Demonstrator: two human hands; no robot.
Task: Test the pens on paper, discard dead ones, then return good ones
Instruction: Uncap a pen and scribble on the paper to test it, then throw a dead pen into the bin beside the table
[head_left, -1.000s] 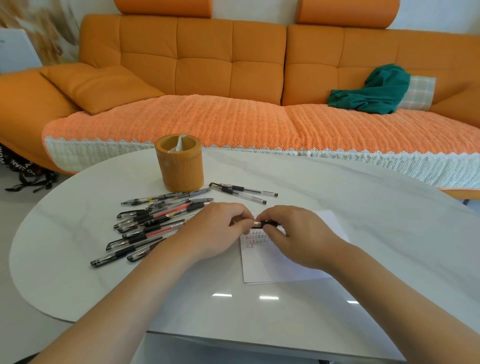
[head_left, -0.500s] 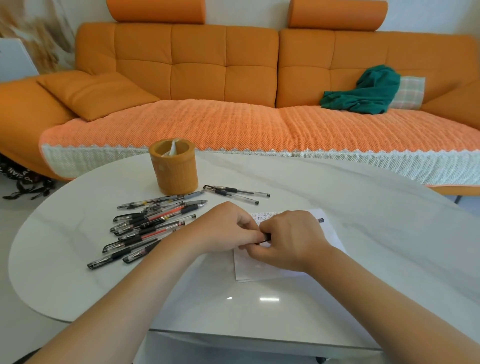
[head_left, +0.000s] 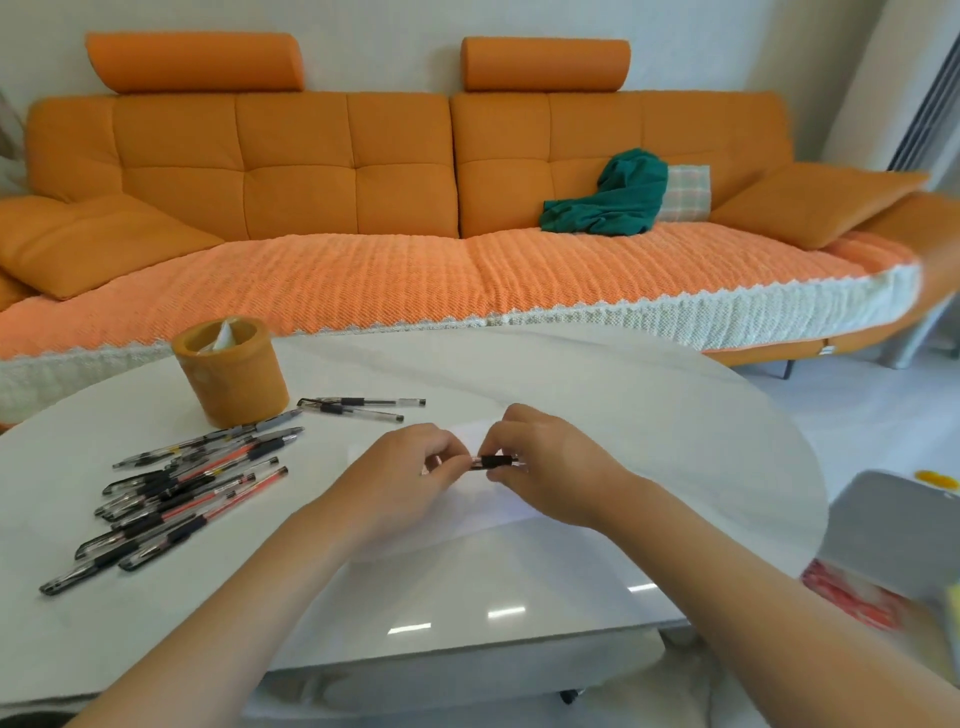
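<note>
Both my hands hold one pen with a black grip level above the white paper at the table's middle. My left hand pinches its left end and my right hand pinches its right part; the ends are hidden by fingers. A heap of several pens lies on the table to the left. Two more pens lie apart behind it, beside the orange pen holder.
The white oval table stands in front of an orange sofa with a green cloth. A grey bin-like container shows at the right edge, below table level.
The view has swung to the right and the grey container has come into sight. My hands still hold the pen over the paper, now a little apart with the black grip showing.
</note>
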